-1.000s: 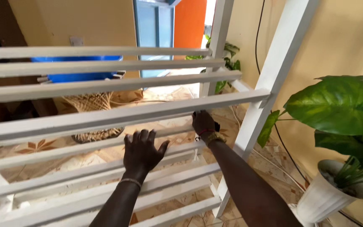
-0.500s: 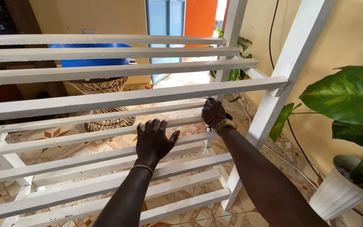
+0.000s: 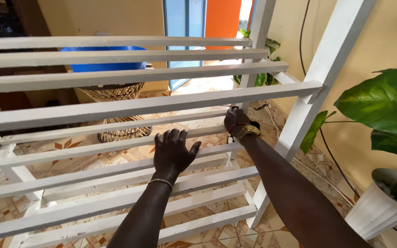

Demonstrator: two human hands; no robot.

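A white wooden slatted rack (image 3: 115, 108) stands in front of me, with several long slats on each level. My left hand (image 3: 173, 151) lies flat on a slat of the middle shelf (image 3: 92, 149), fingers spread, a thin bracelet on the wrist. My right hand (image 3: 236, 120) reaches up against the underside of the top shelf's front slat, near the right end. Its fingers are curled and partly hidden, and something small and dark shows beside the wrist, which carries a gold band and a red string. What it grips, if anything, cannot be seen.
A large-leaved green plant (image 3: 382, 98) in a white pot (image 3: 375, 209) stands close on the right by the yellow wall. Behind the rack are a blue barrel (image 3: 102, 66), a wicker stand (image 3: 120, 133), another plant (image 3: 265, 76) and a blue door (image 3: 182, 23). Cables (image 3: 299, 36) run down the wall onto patterned floor tiles.
My view has shifted a little, so the rack sits further right and higher in frame. Both hands keep their places on the same slats.
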